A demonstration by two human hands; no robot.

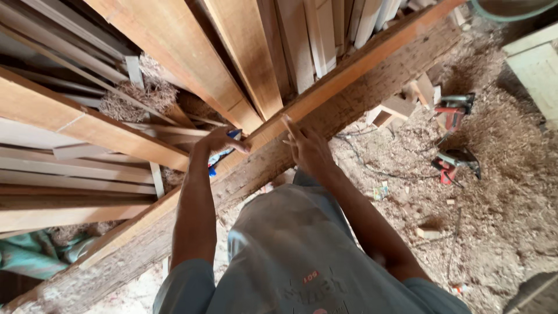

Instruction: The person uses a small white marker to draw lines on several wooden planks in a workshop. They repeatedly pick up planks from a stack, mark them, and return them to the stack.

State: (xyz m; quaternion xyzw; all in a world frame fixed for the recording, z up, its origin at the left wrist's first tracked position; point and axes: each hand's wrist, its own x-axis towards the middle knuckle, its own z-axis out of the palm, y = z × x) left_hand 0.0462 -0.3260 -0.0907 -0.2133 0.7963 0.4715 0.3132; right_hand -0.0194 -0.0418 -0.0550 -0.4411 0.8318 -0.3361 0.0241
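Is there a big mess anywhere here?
Yes. Sawdust and wood shavings cover the floor, with offcut blocks and two red power tools lying loose among them. A clump of shavings also sits up on the stacked planks.

Both hands, left hand (218, 141) and right hand (308, 148), rest on the long beam (349, 87). Stacked planks (87, 128) lie left of it, power tools (456, 136) on the sawdust floor (500, 192) right

Two red power tools (452, 110) lie on sawdust-covered floor (500, 192).

Long rough wood beam (360, 87): weathered grey-brown side, paler planed top, runs diagonally low-left to up-right across planks. Small blue obj (224, 154), partly hidden, sits at its top edge, approx mid-length.
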